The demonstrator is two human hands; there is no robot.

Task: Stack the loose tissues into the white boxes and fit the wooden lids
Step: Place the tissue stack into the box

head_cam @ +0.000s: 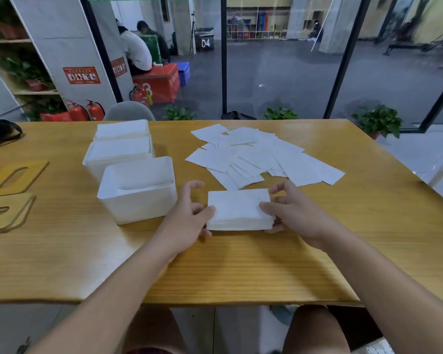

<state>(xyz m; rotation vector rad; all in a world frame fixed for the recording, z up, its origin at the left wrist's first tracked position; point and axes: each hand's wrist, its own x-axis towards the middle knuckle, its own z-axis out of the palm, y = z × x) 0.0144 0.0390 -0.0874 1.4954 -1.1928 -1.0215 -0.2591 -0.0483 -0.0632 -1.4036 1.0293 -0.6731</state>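
1. Tissues in a squared-up stack [239, 209] lie on the wooden table [241, 272] between the two hands.
2. Three white boxes stand in a row just left of the left hand [189, 215]. The nearest box [138, 200] touches that hand's side and holds a low layer of tissues well below its rim.
3. The middle box [118, 154] and the far box [123, 130], both beyond the left hand, are filled with tissues up to their rims.
4. The left hand grips the stack's left end, thumb on top, fingers curled at the far corner.
5. The right hand [294, 213] grips the stack's right end, thumb pressing the top, fingers curled round the side.
6. Loose tissues [261, 154] lie scattered in an overlapping spread beyond the right hand, apart from the stack.
7. Two wooden lids [8, 198], each with a slot, lie flat well to the left of both hands, off the boxes.
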